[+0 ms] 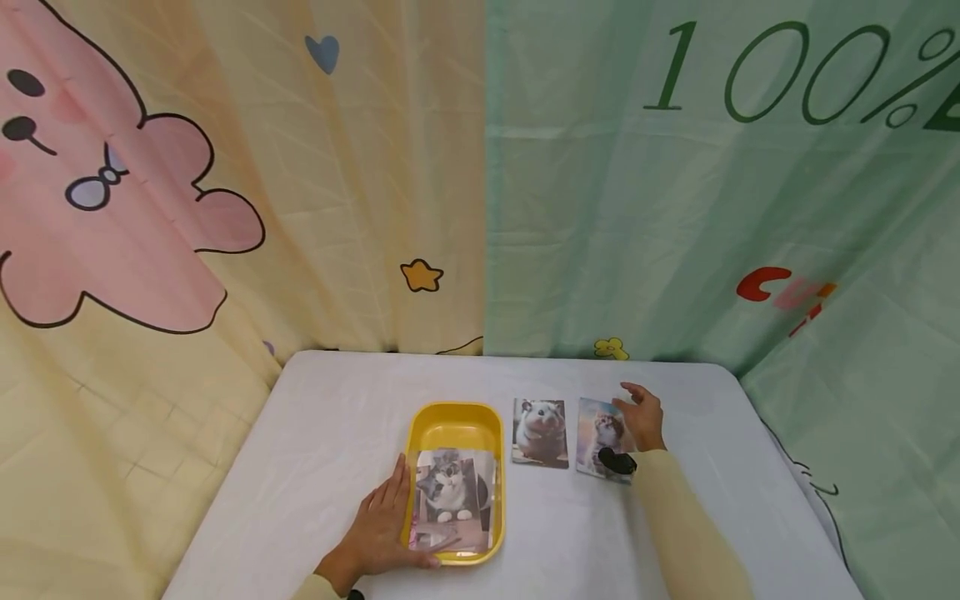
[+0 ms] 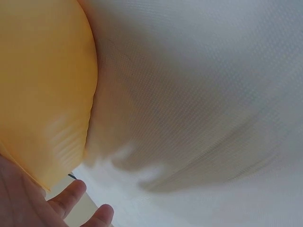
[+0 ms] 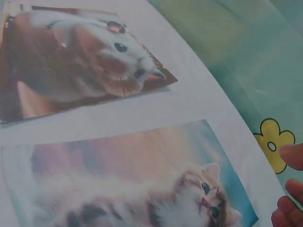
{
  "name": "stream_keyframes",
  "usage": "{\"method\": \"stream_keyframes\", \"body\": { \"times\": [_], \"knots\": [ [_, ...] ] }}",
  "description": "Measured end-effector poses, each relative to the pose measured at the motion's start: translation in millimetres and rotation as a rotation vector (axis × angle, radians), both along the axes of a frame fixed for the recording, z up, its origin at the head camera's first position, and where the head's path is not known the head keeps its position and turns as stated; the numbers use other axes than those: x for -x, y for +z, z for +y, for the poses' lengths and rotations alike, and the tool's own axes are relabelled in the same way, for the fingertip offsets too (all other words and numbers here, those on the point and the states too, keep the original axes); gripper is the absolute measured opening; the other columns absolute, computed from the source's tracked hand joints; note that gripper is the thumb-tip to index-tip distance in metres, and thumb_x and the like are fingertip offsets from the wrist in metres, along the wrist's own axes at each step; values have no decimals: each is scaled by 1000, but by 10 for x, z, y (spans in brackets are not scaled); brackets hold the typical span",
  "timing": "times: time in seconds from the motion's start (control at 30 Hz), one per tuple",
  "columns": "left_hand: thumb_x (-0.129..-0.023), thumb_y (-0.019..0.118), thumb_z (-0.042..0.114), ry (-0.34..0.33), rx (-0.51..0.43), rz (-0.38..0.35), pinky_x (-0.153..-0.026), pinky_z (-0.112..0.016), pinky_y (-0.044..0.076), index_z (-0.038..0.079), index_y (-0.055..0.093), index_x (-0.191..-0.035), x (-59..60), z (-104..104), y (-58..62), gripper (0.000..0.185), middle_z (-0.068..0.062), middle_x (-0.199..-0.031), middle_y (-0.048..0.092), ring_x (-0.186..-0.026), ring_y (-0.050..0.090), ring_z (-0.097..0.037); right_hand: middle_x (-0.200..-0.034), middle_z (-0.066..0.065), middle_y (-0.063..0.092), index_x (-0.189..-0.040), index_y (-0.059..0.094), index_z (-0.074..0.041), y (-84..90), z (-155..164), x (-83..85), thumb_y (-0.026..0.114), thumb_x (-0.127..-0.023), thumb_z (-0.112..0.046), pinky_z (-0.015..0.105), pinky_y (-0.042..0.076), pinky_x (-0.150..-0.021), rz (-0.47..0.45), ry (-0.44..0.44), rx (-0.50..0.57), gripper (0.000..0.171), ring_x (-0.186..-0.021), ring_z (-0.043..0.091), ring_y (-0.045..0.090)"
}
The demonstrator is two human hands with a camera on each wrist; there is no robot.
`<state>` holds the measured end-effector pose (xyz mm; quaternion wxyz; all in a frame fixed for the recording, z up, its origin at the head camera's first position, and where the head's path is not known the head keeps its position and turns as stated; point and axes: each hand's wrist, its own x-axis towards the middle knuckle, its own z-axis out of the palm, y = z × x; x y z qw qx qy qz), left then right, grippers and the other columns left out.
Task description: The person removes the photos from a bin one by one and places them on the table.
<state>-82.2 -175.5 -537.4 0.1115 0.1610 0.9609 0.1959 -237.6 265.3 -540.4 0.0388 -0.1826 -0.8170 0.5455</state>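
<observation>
My left hand (image 1: 378, 525) rests against the left side of a yellow plastic tray (image 1: 456, 412), its fingers straight along the outer wall and its thumb by the near rim. In the left wrist view, fingertips (image 2: 73, 194) show beside the tray wall (image 2: 47, 85). Inside the tray lies a picture card of a grey and white cat (image 1: 450, 487), on top of other cards. My right hand (image 1: 643, 417) is over the right edge of a kitten card (image 1: 596, 425), fingers loosely bent with nothing between them. The kitten card lies flat on the cloth, fully face up (image 3: 118, 189).
A hamster card (image 1: 540, 433) lies between the tray and the kitten card. White cloth covers the table (image 1: 337, 417). Behind it hang a yellow curtain (image 1: 360, 208) and a green curtain (image 1: 637, 225), close to the table's far edge.
</observation>
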Motion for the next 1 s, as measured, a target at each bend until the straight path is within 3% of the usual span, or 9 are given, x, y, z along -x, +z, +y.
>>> {"method": "stream_keyframes", "body": {
  "times": [0.23,0.47,0.77,1.0],
  "knots": [
    [-55,64,86,10,3,-24,-108,-57,27,-6,8,-152,4,14,29,145,-21,-160,-2,-139,26,-39,-146,24,39,-135,52,0,28,-182,-61,61,-92,-8,53,37,-104,-23,37,61,44,-137,38,31],
    [-55,64,86,4,8,-22,-108,-57,27,-6,8,-152,0,12,24,144,-21,-160,-3,-139,26,-39,-144,29,39,-132,53,2,-27,-424,-168,63,-91,-6,54,39,-101,24,113,25,43,-132,44,37],
    [-55,64,86,10,4,-20,-108,-57,26,-5,8,-152,26,13,34,144,-21,-160,-4,-139,25,-39,-128,25,55,-124,58,5,15,-847,-286,66,-88,-3,53,41,-99,145,196,39,38,-119,40,50],
    [-54,65,86,11,-7,-2,-107,-57,28,-5,9,-152,7,1,9,145,-21,-160,-2,-139,26,-40,-119,21,61,-121,61,2,46,-1170,-385,70,-87,-7,48,49,-92,143,253,46,37,-107,32,57]
  ]
}}
